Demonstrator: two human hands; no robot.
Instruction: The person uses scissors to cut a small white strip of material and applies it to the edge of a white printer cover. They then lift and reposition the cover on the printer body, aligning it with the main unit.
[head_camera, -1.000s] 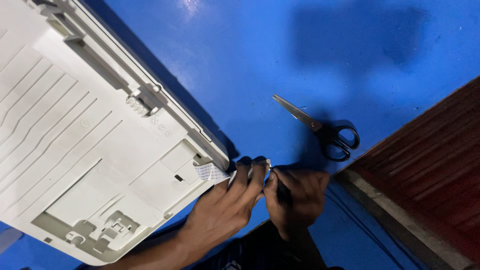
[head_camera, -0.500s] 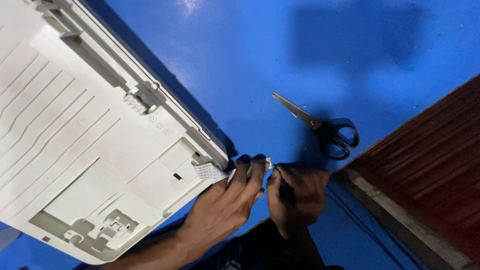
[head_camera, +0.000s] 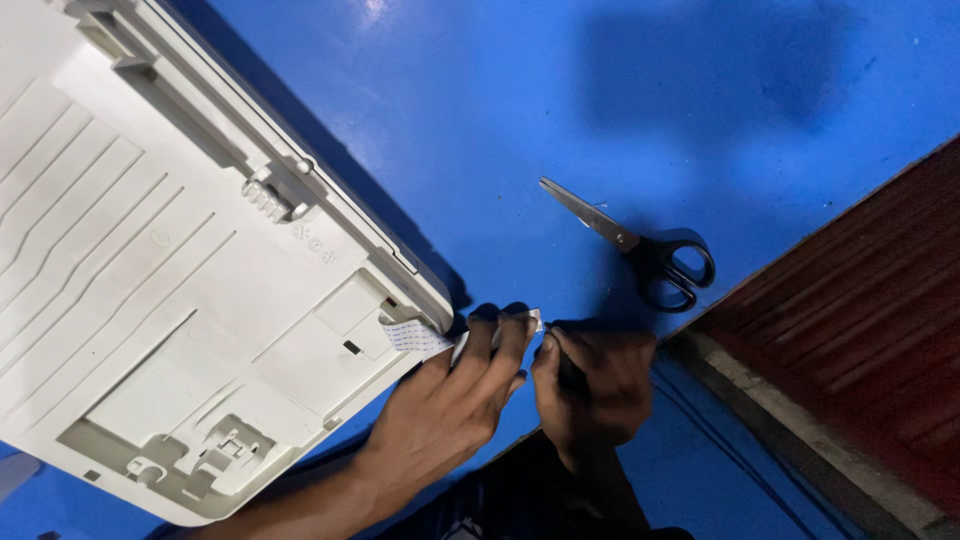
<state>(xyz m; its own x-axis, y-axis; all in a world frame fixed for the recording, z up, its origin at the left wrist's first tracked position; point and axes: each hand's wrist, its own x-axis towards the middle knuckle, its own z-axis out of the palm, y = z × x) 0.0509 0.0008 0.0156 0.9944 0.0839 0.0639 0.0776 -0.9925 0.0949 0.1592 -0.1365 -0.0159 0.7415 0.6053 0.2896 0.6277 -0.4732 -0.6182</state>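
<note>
Our left hand and right hand are pinching a thin white flat ribbon strip, its end lying hidden under our fingers, beside the cropped grey plastic machine casing on the blue bench.

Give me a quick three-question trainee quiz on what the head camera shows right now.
1. True or false: the scissors lie apart from both hands.
2. What do the left hand and right hand pinch between them?
A. a white flat ribbon cable
B. a red wire
3. The cable comes out at the corner of the ____ plastic housing.

Key: 1 true; 2 A; 3 white.
</note>
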